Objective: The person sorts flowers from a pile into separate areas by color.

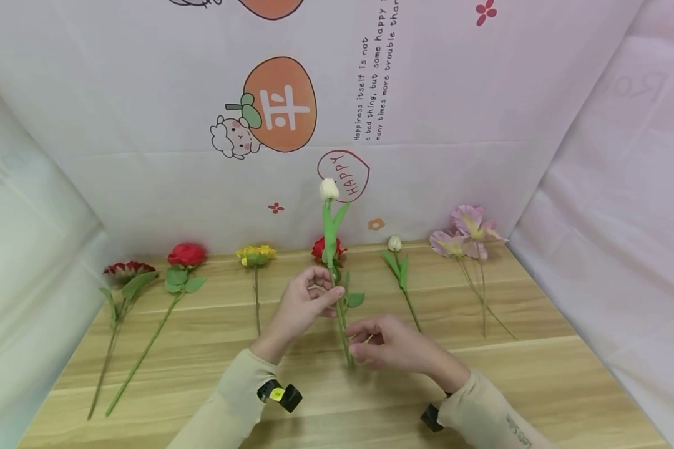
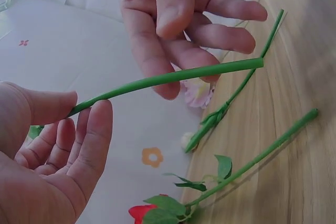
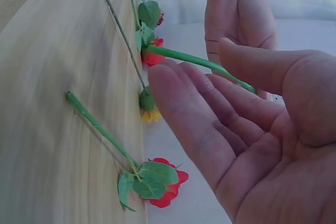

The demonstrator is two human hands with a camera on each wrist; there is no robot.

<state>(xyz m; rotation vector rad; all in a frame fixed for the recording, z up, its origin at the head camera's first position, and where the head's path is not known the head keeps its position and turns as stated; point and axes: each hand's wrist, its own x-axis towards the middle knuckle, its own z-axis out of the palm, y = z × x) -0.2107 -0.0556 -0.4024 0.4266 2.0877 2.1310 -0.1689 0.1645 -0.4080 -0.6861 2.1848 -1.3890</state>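
A white tulip [image 1: 329, 189] with green leaves stands nearly upright above the table. My left hand [image 1: 307, 298] pinches its stem [image 2: 168, 78] between thumb and index finger; the other fingers curl loosely. Close to the stem's lower end is my right hand [image 1: 390, 343], thumb and fingers parted and loosely bent, with no grip on it. In the right wrist view the stem [image 3: 194, 59] passes behind the right fingers [image 3: 197, 129]. Behind the held tulip, a red rose [image 1: 337, 248] lies on the table, partly hidden by the tulip's leaves.
Left on the wooden table [image 1: 202, 386] lie a dark red flower [image 1: 128, 270], a red rose [image 1: 186, 255] and a yellow flower [image 1: 256, 255]. Another white tulip [image 1: 394, 244] and pink-purple flowers [image 1: 466, 234] lie to the right. A printed cloth [image 1: 444, 125] hangs behind.
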